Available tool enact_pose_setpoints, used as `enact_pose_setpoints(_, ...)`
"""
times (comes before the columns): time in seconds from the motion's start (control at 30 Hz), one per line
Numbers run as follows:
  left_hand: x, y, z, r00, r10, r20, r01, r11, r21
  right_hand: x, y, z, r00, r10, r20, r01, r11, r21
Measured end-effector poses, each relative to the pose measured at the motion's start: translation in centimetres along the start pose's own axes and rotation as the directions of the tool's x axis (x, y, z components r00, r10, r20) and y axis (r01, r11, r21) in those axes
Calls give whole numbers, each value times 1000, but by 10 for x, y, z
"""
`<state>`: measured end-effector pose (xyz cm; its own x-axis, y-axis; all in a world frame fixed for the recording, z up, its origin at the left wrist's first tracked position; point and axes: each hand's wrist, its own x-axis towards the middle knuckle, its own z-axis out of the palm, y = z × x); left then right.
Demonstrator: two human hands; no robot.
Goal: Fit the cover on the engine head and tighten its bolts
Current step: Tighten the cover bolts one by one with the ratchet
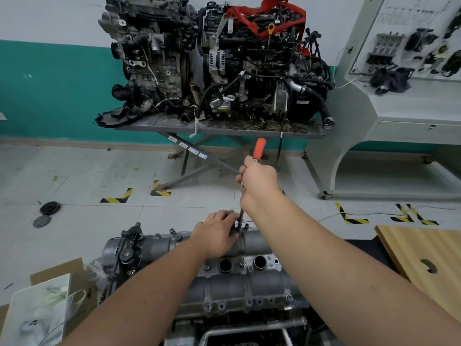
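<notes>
The grey cast cover [232, 283] lies on the engine head in front of me, with several bolts along its edges and two round plug holes on top. My right hand [257, 186] grips a long driver with an orange handle [259, 148]; its thin shaft [241, 218] runs down to a bolt [238, 230] on the cover's far edge. My left hand [215, 234] rests on the cover's far side, fingers at the shaft's lower tip beside that bolt.
Two engines [212, 61] stand on a metal table at the wall ahead. A grey training console [399, 96] is at the right, a wooden board [424, 265] lies near right, and cardboard with a plastic bag [45, 308] near left. Two black discs [48, 212] lie on the floor.
</notes>
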<state>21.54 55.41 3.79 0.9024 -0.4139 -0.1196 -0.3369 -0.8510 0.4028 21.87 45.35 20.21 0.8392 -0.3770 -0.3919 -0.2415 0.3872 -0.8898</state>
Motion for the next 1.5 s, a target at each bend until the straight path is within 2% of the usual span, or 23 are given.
enact_pose_setpoints(0.07,0,1,-1,1000,-3,-3,3,1000,2,0,3,-1,1000,-16,19,15,1000,21)
enact_pose_setpoints(0.17,-1,2,-1,1000,-7,-5,7,1000,10,3,7,-3,995,-81,58,89,984,-152)
enact_pose_setpoints(0.23,-1,2,0,1000,-9,-9,9,1000,18,8,7,-8,968,-202,149,245,892,-380)
enact_pose_setpoints(0.3,0,1,0,1000,-10,-1,10,1000,22,11,3,-14,913,-268,308,400,738,-544)
enact_pose_setpoints(0.37,1,1,0,1000,-10,20,10,999,36,12,-4,-18,859,-206,470,483,632,-606)
enact_pose_setpoints(0.43,2,1,-1,999,-11,31,10,999,49,12,-12,-21,804,-82,589,527,557,-642)
enact_pose_setpoints(0.53,2,2,-2,1000,-11,26,9,999,54,10,-19,-21,746,38,664,569,482,-666)
enact_pose_setpoints(0.6,1,2,-1,1000,-11,22,9,998,55,11,-18,-19,759,61,648,515,552,-656)
enact_pose_setpoints(0.7,1,1,-1,1000,-9,21,8,999,43,10,-8,-16,839,16,545,316,801,-509)
enact_pose_setpoints(0.8,1,0,-1,1000,-5,25,4,999,47,7,0,-13,873,-25,487,262,866,-426)
enact_pose_setpoints(0.97,1,0,0,1000,-4,18,3,999,43,5,1,-12,888,-69,454,302,834,-463)
enact_pose_setpoints(1.13,2,1,-2,999,-12,36,11,999,40,12,0,-17,848,-67,526,389,753,-531)
enact_pose_setpoints(1.3,1,2,-3,1000,-12,28,12,1000,23,13,-7,-16,794,-84,602,539,555,-633)
enact_pose_setpoints(1.37,1,2,-3,1000,-14,26,13,1000,18,13,-7,-13,794,-101,600,558,512,-653)
enact_pose_setpoints(1.4,1,2,-3,999,-16,28,16,1000,17,14,-5,-11,810,-120,574,542,527,-655)
enact_pose_setpoints(1.5,1,2,-3,999,-22,35,21,1000,15,15,2,-7,884,-156,441,422,673,-608)
